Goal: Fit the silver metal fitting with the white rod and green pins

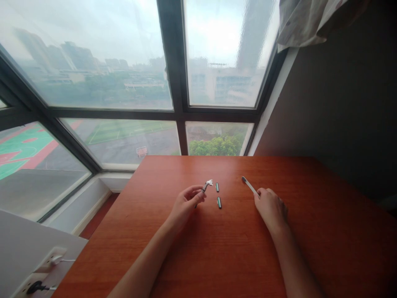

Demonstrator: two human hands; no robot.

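Note:
My left hand pinches a razor handle between thumb and fingers, its bare metallic head pointing up and to the right, with no blade cartridge on it. Just right of that head, two small razor cartridges lie apart on the table, one farther back than the other. My right hand is closed around the lower end of a toothbrush. The brush's dark bristle end points away to the upper left, and its grip end is hidden in my fingers.
The brown wooden table reaches to large framed windows. A dark wall and a pale curtain stand at the right. At lower left, plugs sit in wall sockets beside the table edge.

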